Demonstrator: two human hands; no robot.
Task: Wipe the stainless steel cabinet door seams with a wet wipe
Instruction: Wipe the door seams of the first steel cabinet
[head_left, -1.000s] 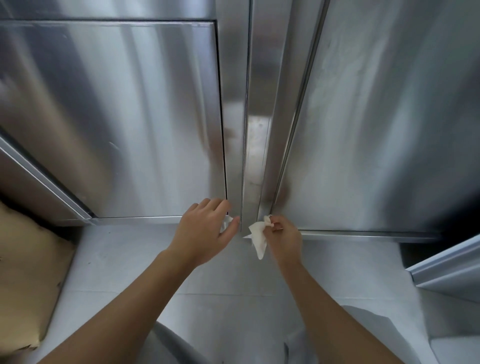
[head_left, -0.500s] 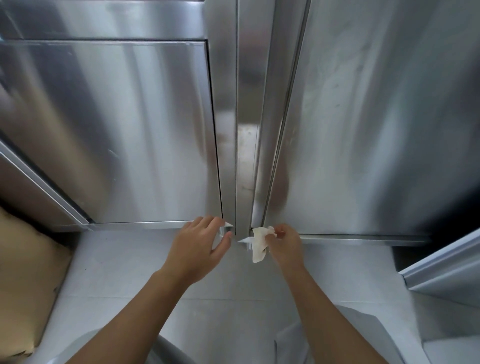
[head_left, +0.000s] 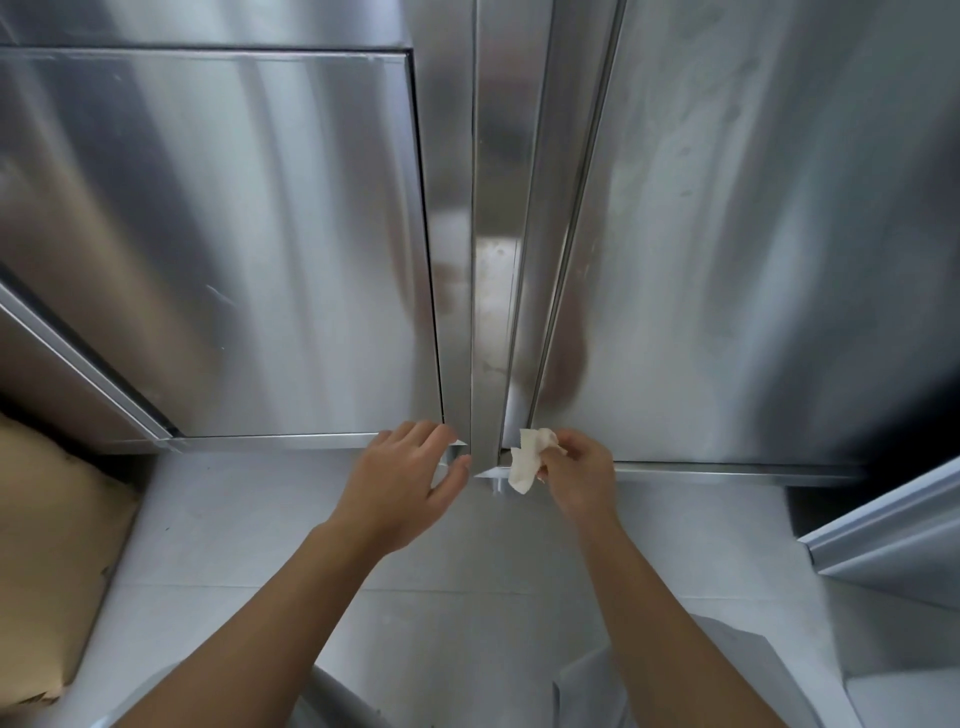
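Two stainless steel cabinet doors face me, a left door (head_left: 234, 249) and a right door (head_left: 753, 260), with a vertical steel post (head_left: 493, 260) and narrow seams between them. My right hand (head_left: 579, 475) pinches a crumpled white wet wipe (head_left: 527, 460) at the bottom of the seam beside the right door. My left hand (head_left: 410, 483) is at the lower right corner of the left door, fingers spread, touching the bottom edge near the post. It holds nothing.
A pale tiled floor (head_left: 234, 545) lies below the doors. A tan cardboard sheet (head_left: 47, 545) leans at the left. An open steel door edge (head_left: 883, 525) juts in at the right, and another angled steel panel (head_left: 67, 364) at the left.
The view has shifted slightly. Both hands stay at the bottom of the seams; the right hand with the wipe has barely moved, bunching the wipe a little.
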